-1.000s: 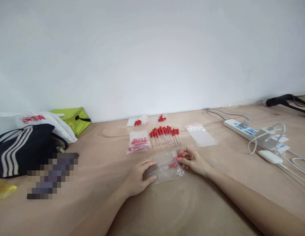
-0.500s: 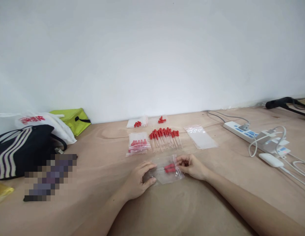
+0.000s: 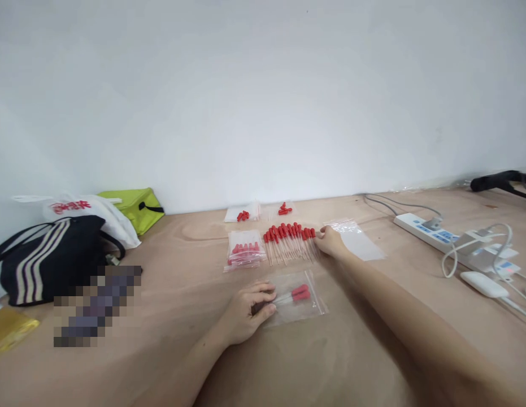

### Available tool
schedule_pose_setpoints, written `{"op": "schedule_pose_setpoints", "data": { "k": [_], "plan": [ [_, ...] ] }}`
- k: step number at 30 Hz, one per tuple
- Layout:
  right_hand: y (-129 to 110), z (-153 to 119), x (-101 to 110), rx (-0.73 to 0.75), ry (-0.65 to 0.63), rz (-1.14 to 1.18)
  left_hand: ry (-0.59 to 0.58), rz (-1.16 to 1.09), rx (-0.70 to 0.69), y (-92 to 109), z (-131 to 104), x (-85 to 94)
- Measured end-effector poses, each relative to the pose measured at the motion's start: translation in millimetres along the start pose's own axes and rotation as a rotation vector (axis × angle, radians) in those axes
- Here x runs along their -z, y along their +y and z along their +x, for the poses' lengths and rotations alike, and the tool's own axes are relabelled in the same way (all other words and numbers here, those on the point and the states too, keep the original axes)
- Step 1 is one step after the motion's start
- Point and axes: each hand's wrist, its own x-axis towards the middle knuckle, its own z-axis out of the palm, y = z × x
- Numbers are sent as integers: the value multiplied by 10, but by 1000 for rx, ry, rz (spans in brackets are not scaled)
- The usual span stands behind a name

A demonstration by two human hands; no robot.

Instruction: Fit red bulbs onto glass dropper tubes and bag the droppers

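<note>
A clear zip bag point(image 3: 283, 311) lies flat at the front, with red-tipped sticks point(image 3: 300, 292) inside. The fingers and thumb of my left hand point(image 3: 248, 311) grip its left end. My right hand point(image 3: 330, 242) reaches to the right end of a row of red-tipped wooden sticks point(image 3: 288, 240), its fingertips at the last stick's red head. Whether that stick is pinched is hard to tell. Left of the row, filled bags point(image 3: 246, 249) are stacked. Right of my right hand is a flat clear bag point(image 3: 362, 243).
Two bags point(image 3: 231, 213) with small red pieces point(image 3: 285, 208) lie near the wall. A white power strip point(image 3: 427, 230) with cables and a white adapter point(image 3: 483, 284) are at right. At left are a black bag point(image 3: 51, 260), a white bag and a green bag point(image 3: 131, 206).
My right hand has let go of the bag's open end and moved up to the row of sticks. My left hand stays on the bag. The view has shifted slightly.
</note>
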Motion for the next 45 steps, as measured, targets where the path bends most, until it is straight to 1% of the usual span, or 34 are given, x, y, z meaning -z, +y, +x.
{"op": "schedule_pose_setpoints", "data": {
  "k": [4, 7, 9, 11, 13, 15, 17, 19, 22, 27, 30, 34, 38, 41, 45],
  "plan": [
    [-90, 111, -31, -2, -41, -11, 7, -4, -4, -15, -5, -7],
    [-72, 51, 40, 38, -45, 7, 6, -5, -5, -16, -6, -7],
    [-5, -87, 109, 95, -35, 91, -1, 6, -1, -7, -2, -2],
    [85, -301, 163, 137, -33, 284, -14, 31, 5, 10, 4, 9],
    [163, -555, 187, 95, -68, 511, -24, 58, 5, 29, 12, 21],
    [202, -791, 182, 54, -51, 688, -27, 72, 5, 44, 18, 31],
    [198, -961, 158, 16, -20, 810, -26, 77, 9, 53, 20, 37],
    [170, -1050, 129, -7, -7, 880, -26, 81, 12, 56, 19, 40],
    [132, -1070, 103, -3, 14, 925, -29, 89, 13, 60, 14, 40],
    [145, -1030, 123, 6, 111, 911, -45, 94, 41, 86, 14, 47],
    [151, -1033, 131, 2, 117, 917, -45, 103, 39, 96, 18, 50],
    [115, -1070, 94, 3, 61, 988, -38, 111, 28, 91, 18, 44],
    [50, -1132, 59, -24, -57, 1116, -22, 114, 48, 85, 9, 36],
    [12, -1184, 59, -23, -218, 1141, -17, 107, 60, 89, 4, 35],
    [-5, -1211, 90, 8, -453, 958, -20, 95, 67, 96, 4, 37]
  ]
}}
